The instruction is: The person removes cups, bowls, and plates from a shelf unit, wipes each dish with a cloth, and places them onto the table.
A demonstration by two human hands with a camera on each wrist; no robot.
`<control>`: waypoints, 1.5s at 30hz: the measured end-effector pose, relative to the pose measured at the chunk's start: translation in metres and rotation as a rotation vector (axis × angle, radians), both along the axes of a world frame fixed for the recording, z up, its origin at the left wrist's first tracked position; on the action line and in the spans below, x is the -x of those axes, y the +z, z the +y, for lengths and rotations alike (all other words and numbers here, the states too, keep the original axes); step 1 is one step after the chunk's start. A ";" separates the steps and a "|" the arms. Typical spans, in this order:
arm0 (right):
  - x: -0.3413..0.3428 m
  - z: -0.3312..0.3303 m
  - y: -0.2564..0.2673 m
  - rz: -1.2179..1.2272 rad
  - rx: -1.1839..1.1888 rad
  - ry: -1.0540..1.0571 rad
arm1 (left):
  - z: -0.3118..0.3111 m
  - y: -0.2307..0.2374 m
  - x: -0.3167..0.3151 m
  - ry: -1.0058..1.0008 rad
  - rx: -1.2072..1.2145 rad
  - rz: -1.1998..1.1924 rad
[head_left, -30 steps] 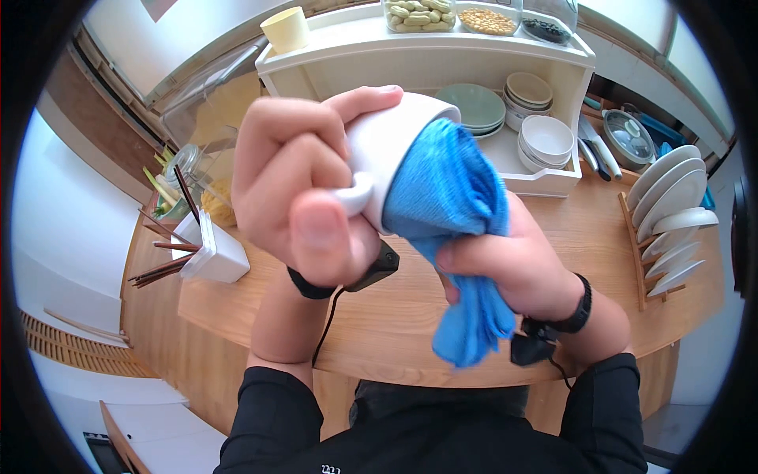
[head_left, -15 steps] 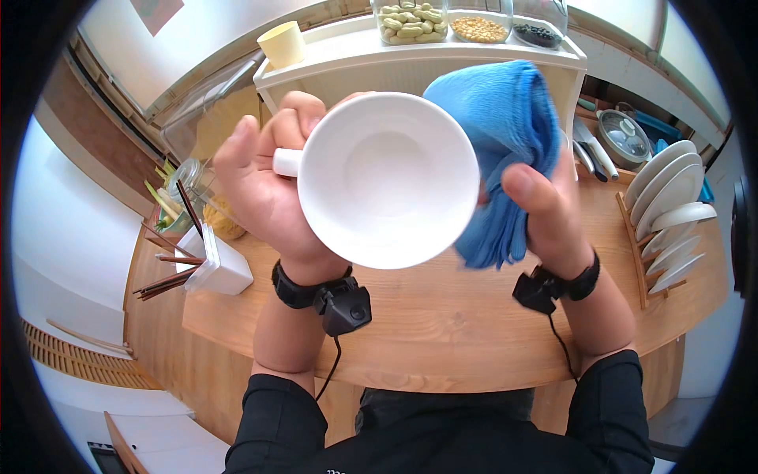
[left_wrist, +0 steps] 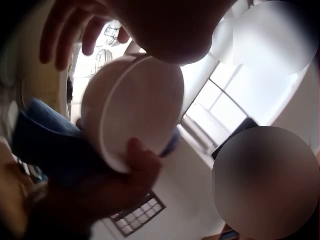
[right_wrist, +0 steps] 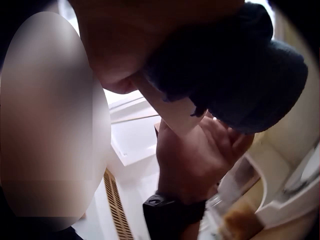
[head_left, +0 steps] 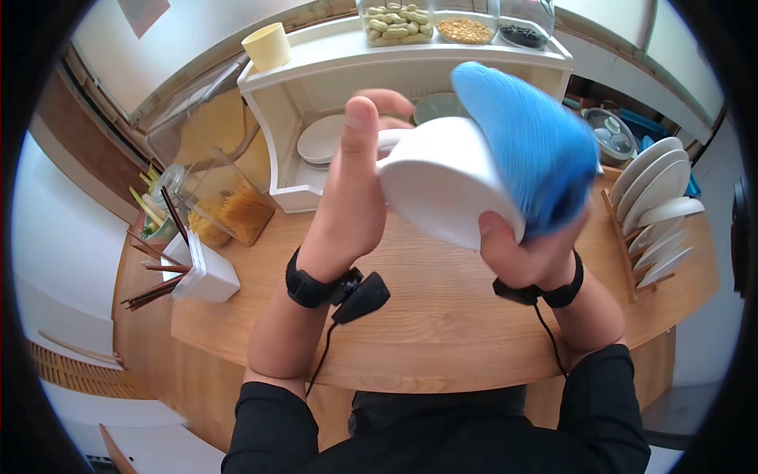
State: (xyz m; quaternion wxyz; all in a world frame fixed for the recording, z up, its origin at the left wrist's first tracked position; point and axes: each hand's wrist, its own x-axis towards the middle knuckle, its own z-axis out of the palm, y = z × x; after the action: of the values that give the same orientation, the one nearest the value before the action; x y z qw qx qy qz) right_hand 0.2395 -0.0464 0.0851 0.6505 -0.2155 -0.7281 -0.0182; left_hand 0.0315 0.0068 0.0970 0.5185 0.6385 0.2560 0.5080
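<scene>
A white mug (head_left: 442, 182) is held tilted in the air, its mouth turned down toward the body. My right hand (head_left: 529, 253) grips it at the rim, thumb over the edge and a bunched blue cloth (head_left: 529, 134) against its outside. In the left wrist view that thumb reaches inside the mug (left_wrist: 142, 110). At the handle side is my left hand (head_left: 355, 182), thumb raised, palm beside the handle (head_left: 392, 138). Its fingers (left_wrist: 62, 37) look spread and loose in the left wrist view. The cloth hides most of the right fingers.
Behind the hands stands a white shelf (head_left: 316, 57) with jars, a yellow cup (head_left: 267, 46) and dishes. To the left are a chopstick holder (head_left: 207, 272) and a pasta container (head_left: 241, 213). A plate rack (head_left: 624, 245) stands right, on the wooden table (head_left: 426, 332).
The cloth was in the mug's mouth, then came out beside it. Now the mug has tipped, its mouth away from the camera, with the right hand at its rim. The left fingers have loosened.
</scene>
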 end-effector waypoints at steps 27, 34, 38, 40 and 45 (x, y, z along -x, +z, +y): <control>-0.006 0.005 0.013 -0.190 -0.111 0.016 | -0.020 0.019 0.008 0.022 -0.004 -0.471; 0.011 -0.002 0.019 -0.401 -0.208 -0.041 | -0.027 0.009 0.009 0.018 -0.087 -0.587; 0.007 -0.007 0.026 -0.501 -0.276 -0.078 | -0.025 0.023 0.020 -0.119 0.105 -0.589; -0.011 -0.012 0.040 -0.639 -0.306 -0.108 | -0.021 0.030 0.027 -0.309 0.188 -0.431; -0.020 -0.016 0.046 -0.799 -0.400 -0.200 | -0.010 0.034 0.038 -0.455 0.207 -0.200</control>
State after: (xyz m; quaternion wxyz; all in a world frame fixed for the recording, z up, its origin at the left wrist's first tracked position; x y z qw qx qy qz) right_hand 0.2592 -0.0621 0.1307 0.3424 -0.1311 -0.8797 -0.3029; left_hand -0.0061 -0.0031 0.1310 0.7045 0.5698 0.1040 0.4100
